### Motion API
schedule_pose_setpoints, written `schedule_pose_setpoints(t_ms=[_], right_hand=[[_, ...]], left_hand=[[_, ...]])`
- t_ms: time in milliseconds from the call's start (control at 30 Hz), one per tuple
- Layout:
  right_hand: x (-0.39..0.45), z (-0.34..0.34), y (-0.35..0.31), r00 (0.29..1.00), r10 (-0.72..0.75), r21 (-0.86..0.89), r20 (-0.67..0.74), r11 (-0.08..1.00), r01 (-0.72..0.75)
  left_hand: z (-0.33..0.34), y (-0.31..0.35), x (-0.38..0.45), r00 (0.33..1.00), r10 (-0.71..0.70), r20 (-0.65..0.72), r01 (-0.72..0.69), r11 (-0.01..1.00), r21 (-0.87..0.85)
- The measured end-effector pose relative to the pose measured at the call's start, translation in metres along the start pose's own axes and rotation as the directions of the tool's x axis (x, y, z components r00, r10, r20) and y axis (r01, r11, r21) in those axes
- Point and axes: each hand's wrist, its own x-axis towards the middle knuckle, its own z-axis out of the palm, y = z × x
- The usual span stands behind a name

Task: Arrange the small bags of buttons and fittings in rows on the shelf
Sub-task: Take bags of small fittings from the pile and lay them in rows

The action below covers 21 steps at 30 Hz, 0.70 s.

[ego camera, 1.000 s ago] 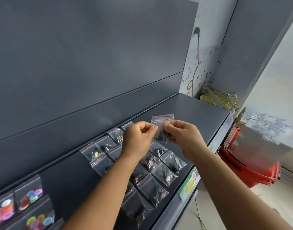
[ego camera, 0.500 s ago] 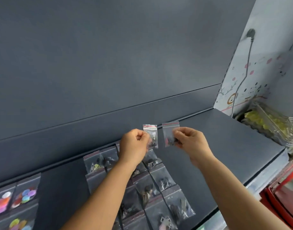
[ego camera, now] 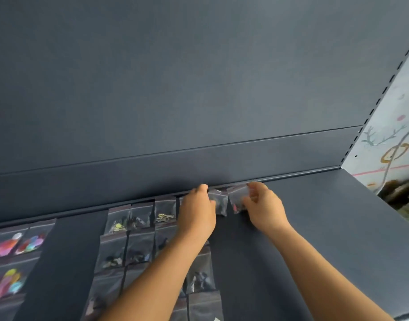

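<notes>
Left hand (ego camera: 196,209) pinches one bag (ego camera: 218,202); right hand (ego camera: 262,205) pinches another bag (ego camera: 237,198), apparently touching the shelf (ego camera: 314,228) at 12 o'clock, back row.

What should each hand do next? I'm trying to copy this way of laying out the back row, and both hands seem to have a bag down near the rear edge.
Probably let go and draw back. The left hand holds one small bag and the right hand another, both low at the back of the shelf, extending the top row rightward.
</notes>
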Motion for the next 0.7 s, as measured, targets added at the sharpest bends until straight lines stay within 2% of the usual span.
schedule_pose_setpoints(t_ms=[100,167,233,367,700], right_hand=[[-0.006,-0.002,0.006,0.981,-0.19,-0.199,0.032,0.961,0.192],[-0.009,-0.005,0.011,0.945,-0.313,-0.277,0.094,0.904,0.326],[-0.01,-0.007,0.016,0.912,-0.37,-0.326,0.18,0.852,0.41],[-0.011,-0.005,0.019,0.881,-0.381,-0.36,0.281,0.809,0.465],[-0.013,0.004,0.011,0.844,-0.43,-0.388,0.321,0.753,0.531]], left_hand=[[0.004,-0.004,-0.012,0.982,0.177,0.064,-0.187,0.956,0.226],[0.009,-0.008,-0.017,0.947,0.284,0.15,-0.315,0.912,0.263],[0.012,-0.01,-0.019,0.918,0.33,0.222,-0.384,0.878,0.285],[0.01,-0.007,-0.026,0.926,0.3,0.229,-0.366,0.863,0.349],[0.009,0.0,-0.03,0.944,0.259,0.204,-0.319,0.875,0.364]])
